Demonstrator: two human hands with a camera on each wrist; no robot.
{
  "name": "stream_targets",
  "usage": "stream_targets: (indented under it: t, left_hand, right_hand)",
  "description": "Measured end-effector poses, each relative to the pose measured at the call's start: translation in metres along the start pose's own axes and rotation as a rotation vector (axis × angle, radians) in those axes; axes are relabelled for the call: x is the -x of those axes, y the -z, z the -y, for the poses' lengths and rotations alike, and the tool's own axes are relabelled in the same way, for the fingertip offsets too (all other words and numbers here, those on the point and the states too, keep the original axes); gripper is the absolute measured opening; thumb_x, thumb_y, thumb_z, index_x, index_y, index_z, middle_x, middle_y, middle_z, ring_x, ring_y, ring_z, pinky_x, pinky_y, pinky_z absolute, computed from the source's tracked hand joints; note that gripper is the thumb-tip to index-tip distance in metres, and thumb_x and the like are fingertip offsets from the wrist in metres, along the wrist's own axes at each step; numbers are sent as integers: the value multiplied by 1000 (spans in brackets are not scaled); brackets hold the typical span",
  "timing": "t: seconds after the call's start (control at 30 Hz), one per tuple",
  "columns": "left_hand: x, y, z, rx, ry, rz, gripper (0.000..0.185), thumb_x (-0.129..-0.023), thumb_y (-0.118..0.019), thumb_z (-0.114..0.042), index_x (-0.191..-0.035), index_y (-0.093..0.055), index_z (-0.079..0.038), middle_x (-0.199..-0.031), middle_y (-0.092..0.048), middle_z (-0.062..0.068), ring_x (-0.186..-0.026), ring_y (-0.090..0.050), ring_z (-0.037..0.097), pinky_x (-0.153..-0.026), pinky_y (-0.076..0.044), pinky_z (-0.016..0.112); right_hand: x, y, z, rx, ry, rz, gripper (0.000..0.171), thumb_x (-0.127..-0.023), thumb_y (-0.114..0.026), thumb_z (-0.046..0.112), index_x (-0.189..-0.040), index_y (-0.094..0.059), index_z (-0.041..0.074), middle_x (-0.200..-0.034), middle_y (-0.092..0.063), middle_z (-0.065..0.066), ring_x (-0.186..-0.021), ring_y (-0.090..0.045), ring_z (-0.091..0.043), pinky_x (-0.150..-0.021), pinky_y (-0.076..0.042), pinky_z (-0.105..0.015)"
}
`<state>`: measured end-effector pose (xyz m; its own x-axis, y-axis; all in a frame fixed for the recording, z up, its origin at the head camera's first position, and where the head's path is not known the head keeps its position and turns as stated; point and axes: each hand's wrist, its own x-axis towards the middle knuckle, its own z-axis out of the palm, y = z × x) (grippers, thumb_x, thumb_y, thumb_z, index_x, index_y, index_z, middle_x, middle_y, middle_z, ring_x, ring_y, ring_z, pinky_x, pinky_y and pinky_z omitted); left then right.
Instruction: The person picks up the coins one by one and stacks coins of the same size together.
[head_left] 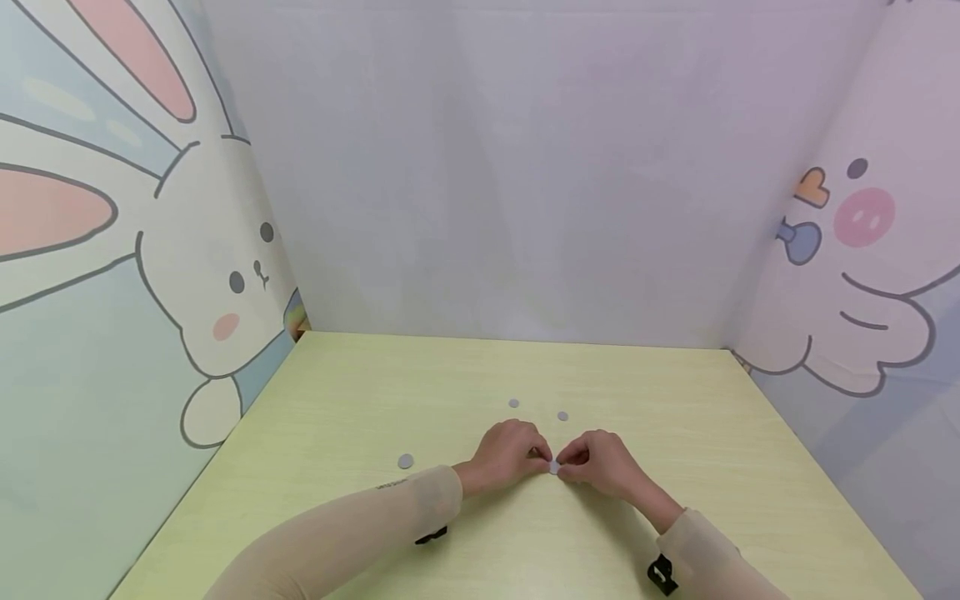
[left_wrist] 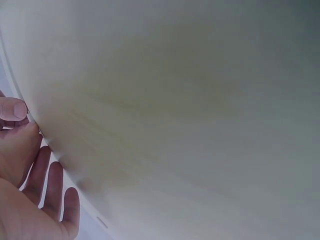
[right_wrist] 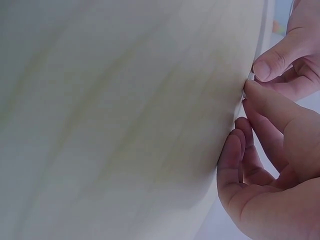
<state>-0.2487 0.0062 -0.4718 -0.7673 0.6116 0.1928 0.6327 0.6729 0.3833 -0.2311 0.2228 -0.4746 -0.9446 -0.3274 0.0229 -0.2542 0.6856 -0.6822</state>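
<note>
A small round grey disc [head_left: 554, 467] lies between my two hands over the middle of the table. My left hand [head_left: 508, 457] pinches it at its left edge with thumb and forefinger. From the other side, my right hand [head_left: 602, 463] pinches its right edge. The right wrist view shows the left thumb [right_wrist: 272, 62] and the right thumb [right_wrist: 265, 97] meeting close to the tabletop, with only a thin pale sliver between them. In the left wrist view, the other fingers of the left hand [left_wrist: 30, 195] are spread loosely near the table surface.
Two similar grey discs, one [head_left: 513, 403] and another [head_left: 562, 416], lie beyond my hands. A third disc [head_left: 406, 461] is left of them, near the left sleeve. The pale yellow table [head_left: 360, 375] ends at a plain back curtain [head_left: 480, 183], with cartoon-printed curtains on both sides.
</note>
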Motion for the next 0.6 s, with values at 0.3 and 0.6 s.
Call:
stream_targets:
  t: [0.3,0.6]
  left_hand:
    - [0,0,1,7,-5,3,5,-92,-86,-27,-96,-87,-24,-84,-70,-18,-78,-56,-3,-71,-42,15]
    - [1,1,7,37,-11,9,8,-93,-85,-25,-101,-86,-22,-89,-73,-16,-83,-61,-1,-75,-46,16]
  right_hand:
    - [0,0,0,5,1,-4,8,-84,-91,15,-88,-85,16,-85,-72,7,-77,-60,-11,-65,-50,-23]
    - [0,-1,0,-2,-22,-5,8,-83,-91,16,-88,-84,17,-85,-72,7,-76,-60,-10,-65,-50,-23]
